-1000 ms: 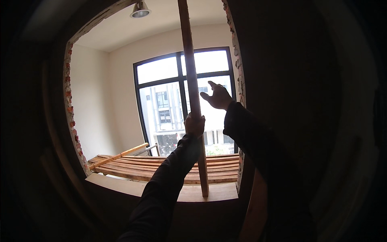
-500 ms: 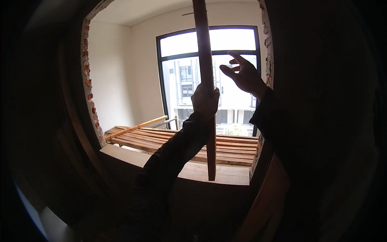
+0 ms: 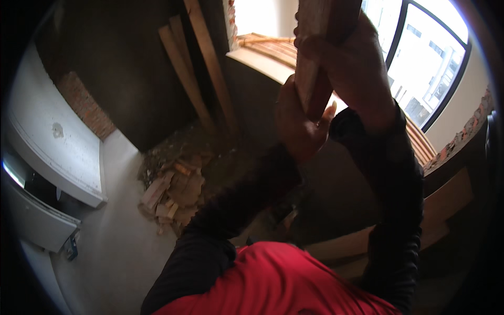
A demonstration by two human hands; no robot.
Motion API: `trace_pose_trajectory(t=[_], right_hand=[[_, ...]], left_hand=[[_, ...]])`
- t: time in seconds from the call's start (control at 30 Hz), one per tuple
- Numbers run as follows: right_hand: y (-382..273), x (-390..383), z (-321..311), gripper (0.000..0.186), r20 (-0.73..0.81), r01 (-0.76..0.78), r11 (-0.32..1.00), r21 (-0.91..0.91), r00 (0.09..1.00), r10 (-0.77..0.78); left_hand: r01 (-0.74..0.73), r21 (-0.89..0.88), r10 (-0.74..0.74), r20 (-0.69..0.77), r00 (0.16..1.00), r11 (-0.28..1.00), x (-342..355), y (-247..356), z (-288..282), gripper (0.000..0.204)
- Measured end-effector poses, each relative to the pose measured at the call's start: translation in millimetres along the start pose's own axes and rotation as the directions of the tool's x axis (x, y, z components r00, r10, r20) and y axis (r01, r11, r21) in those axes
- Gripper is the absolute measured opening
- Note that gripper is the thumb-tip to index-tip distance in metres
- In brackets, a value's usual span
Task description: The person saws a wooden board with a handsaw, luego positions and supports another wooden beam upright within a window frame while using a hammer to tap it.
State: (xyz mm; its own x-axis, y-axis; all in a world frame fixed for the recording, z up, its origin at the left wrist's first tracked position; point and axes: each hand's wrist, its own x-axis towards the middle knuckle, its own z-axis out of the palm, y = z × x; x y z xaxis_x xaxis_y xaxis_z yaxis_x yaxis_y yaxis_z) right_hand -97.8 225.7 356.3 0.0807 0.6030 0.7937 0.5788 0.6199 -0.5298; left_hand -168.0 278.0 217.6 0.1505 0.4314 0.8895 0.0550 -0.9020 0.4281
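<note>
A squared wooden beam [image 3: 314, 79] rises from the middle of the view and runs out past the top edge. My left hand [image 3: 296, 123] cups its lower end, the palm against the side and the thumb by the bottom corner. Higher up, my right hand [image 3: 362, 68] wraps round the same beam, its fingers reaching across the near face. Both arms are raised, in dark sleeves. Behind the hands, several wooden slats [image 3: 273, 47] lie across a wall opening, beside a pale board [image 3: 257, 62] along its sill.
Upright planks [image 3: 210, 63] lean on the dark wall at left. Broken rubble and wood scraps [image 3: 178, 191] lie on the floor below them. A pale step-like slab [image 3: 63, 152] stands far left. Long boards [image 3: 446, 197] rest at lower right. A dark-framed window [image 3: 420, 63] is beyond the opening.
My right hand, free and spread before, now grips the beam. My left hand has shifted to the beam's lower end. The view has tilted down and turned left.
</note>
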Motion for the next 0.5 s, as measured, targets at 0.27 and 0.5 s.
trace_pose_trajectory(t=[0.27,0.5], right_hand=[[75.6,-116.4,198.8,0.055,0.524,-0.431,0.699,0.571,0.846,0.094],[78.8,-235.7,355.7,0.056,0.901,-0.807,0.414,0.421,0.423,-0.092]], left_hand=[[0.419,-0.439,-0.430,0.081,0.899,0.795,-59.6,-111.0,-314.6,0.086],[0.359,-0.569,-0.258,0.253,0.932,0.740,-29.7,-59.3,-442.8,0.136]])
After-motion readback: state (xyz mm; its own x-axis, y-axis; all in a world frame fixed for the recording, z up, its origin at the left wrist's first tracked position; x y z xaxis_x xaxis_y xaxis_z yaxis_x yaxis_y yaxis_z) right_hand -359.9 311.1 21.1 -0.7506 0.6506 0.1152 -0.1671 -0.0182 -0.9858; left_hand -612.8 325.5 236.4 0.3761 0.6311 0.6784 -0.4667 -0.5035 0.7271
